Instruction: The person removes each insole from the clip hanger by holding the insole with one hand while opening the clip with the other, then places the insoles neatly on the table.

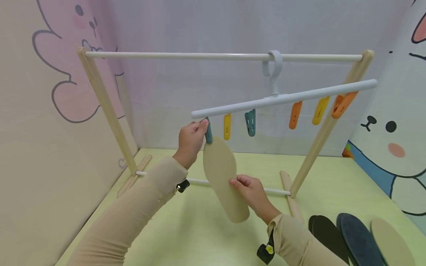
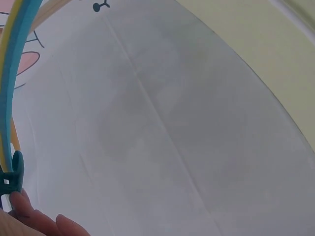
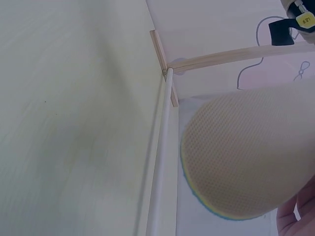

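Note:
My left hand (image 1: 190, 143) pinches a teal clothespin (image 1: 209, 133) under the low left end of a tilted white hanger (image 1: 283, 99). In the left wrist view, the teal clothespin (image 2: 17, 172) shows beside my fingertips at the lower left. A beige insole (image 1: 221, 173) hangs slantwise with its top edge at the clothespin's lower tip; whether the jaws grip it I cannot tell. Lower down, my right hand (image 1: 251, 192) holds the insole's right edge between thumb and fingers. Its textured face (image 3: 256, 152) fills the right side of the right wrist view.
The hanger hooks over a white rod (image 1: 186, 56) on a wooden rack (image 1: 106, 107). Further clothespins, among them a yellow one (image 1: 227, 127) and an orange one (image 1: 295, 115), hang along it. A black insole (image 1: 327, 234), a dark blue insole (image 1: 357, 238) and a beige insole (image 1: 391, 240) lie at lower right.

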The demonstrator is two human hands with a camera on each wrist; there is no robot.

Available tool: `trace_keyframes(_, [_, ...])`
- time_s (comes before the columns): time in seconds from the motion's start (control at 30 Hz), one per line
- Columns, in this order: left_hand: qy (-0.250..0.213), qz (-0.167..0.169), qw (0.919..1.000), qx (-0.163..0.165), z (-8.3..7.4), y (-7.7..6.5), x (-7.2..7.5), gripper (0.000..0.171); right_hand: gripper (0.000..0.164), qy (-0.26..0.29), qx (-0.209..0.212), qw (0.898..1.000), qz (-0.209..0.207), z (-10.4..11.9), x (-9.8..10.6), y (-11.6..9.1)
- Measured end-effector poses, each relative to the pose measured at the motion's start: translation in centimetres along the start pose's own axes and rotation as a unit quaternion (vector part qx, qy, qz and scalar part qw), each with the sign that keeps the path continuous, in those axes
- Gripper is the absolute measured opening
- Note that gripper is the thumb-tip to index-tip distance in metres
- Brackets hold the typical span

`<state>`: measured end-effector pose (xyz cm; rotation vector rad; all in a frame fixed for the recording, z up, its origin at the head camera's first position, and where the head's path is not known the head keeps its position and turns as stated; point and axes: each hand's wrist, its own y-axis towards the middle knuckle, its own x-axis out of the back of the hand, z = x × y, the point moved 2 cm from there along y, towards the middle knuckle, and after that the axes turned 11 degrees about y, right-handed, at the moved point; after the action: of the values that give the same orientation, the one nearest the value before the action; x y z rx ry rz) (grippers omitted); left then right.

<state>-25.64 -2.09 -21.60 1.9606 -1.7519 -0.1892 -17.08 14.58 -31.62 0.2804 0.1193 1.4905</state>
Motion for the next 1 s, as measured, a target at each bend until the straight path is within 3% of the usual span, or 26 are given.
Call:
trace_keyframes(0.5, [0.003, 0.021, 0.9989, 0.042, 0.0, -0.1, 0.0, 0.036, 0.017, -0.008, -0.011, 1.000, -0.008, -0.9, 0.7, -0.4])
trace_keyframes(0.67, [-0.005, 0.039, 0.9968, 0.069, 0.2, 0.0, -0.1, 0.037, 0.017, -0.010, -0.015, 1.000, -0.010, -1.4, 0.9, -0.6])
trace_keyframes(1.0, [-0.005, 0.061, 0.9940, 0.091, 0.6, 0.2, -0.2, 0.043, 0.019, -0.012, -0.024, 1.000, -0.010, -2.0, 1.5, -0.6])
